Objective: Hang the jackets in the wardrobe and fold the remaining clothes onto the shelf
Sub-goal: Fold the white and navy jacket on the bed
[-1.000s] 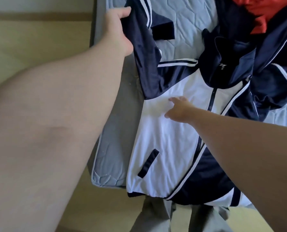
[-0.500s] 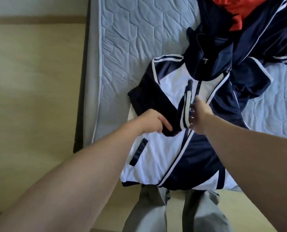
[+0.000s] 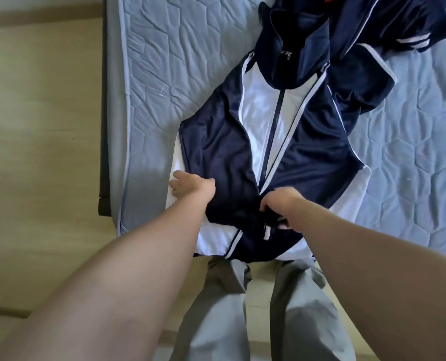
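Navy-and-white jacket (image 3: 307, 157) lies front-up at the near edge of the mattress (image 3: 164, 61), one sleeve folded across it. Left hand (image 3: 193, 187), fingers flat, pins the folded side, probably to hold the crease. Right hand (image 3: 281, 207) grips the sleeve cuff (image 3: 267, 231), apparently to place it.

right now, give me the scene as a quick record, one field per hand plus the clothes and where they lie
jacket: navy and white, zipped, flat on the mattress, collar away from the person
sleeve: folded across the jacket's front
left hand: rests on the jacket's white side panel
right hand: grips the cuff of the folded sleeve
other clothes: navy garment bunched beyond the jacket
hung: not yet
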